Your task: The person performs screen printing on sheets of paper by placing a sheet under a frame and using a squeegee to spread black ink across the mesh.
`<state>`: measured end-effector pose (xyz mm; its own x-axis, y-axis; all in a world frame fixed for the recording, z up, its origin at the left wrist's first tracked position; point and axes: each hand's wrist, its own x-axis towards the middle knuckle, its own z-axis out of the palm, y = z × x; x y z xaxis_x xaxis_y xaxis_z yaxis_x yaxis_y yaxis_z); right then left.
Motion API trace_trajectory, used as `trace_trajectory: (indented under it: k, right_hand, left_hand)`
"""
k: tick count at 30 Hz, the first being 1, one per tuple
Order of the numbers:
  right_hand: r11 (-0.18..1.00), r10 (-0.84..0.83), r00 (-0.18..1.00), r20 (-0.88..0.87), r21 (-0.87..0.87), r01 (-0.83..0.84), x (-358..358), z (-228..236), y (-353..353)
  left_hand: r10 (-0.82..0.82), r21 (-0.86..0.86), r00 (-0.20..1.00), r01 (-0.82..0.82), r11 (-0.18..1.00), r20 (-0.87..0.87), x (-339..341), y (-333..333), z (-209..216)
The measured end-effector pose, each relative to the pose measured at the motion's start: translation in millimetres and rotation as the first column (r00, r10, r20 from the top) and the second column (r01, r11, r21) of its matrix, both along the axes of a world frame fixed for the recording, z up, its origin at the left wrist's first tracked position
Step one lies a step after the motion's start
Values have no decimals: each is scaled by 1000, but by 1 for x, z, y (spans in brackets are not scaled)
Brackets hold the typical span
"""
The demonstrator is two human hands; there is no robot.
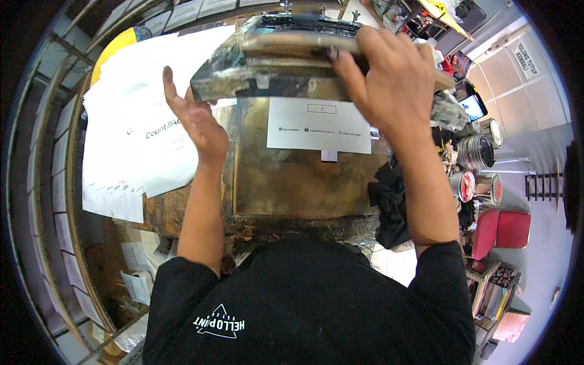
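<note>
A screen printing frame [274, 86], stained and slightly blurred, is tilted up over the far part of the brown printing board [298, 182]. My right hand [392, 76] is closed around the right end of a wooden squeegee [292, 45] at the frame; its fingertips are partly hidden. By the frame's left corner, my left hand [201, 125] is open with its fingers apart, some of them partly behind the corner. Under the frame, a white printed sheet [319, 137] lies on the board, its far part covered. A small pale tab [328, 156] shows at its near edge.
Overlapping white printed sheets [134, 158] spread across the left of the table. Black cloth [389, 207] hangs at the right edge. Paint cans [474, 152], a lit phone [472, 107] and a red chair [502, 229] are to the right. A rack [67, 213] stands at far left.
</note>
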<state>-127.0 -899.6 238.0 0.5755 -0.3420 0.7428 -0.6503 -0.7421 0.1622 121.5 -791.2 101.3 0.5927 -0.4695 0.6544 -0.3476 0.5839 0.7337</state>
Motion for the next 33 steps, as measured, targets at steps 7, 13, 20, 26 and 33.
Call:
trace_trajectory:
  k: [7, 13, 20, 26, 33]
  right_hand:
    - [994, 20, 1000, 13, 106, -21, 21, 51, -5]
    - [980, 4, 998, 64, 197, -17, 22, 56, -24]
    - [989, 73, 994, 80, 124, -83, 22, 46, -29]
    - [989, -34, 999, 1, 145, 34, 22, 55, -31]
    - [974, -109, 993, -33, 198, 114, 19, 54, -23]
  left_hand:
    - [-84, 540, 795, -326, 776, 601, 53, -143, -111]
    - [-47, 368, 567, -467, 804, 822, 47, -231, -163]
    - [28, 297, 606, -430, 852, 795, 51, -214, -160]
    - [198, 458, 791, -517, 723, 579, 72, -122, -72]
    - [481, 393, 725, -679, 620, 493, 222, 53, -47]
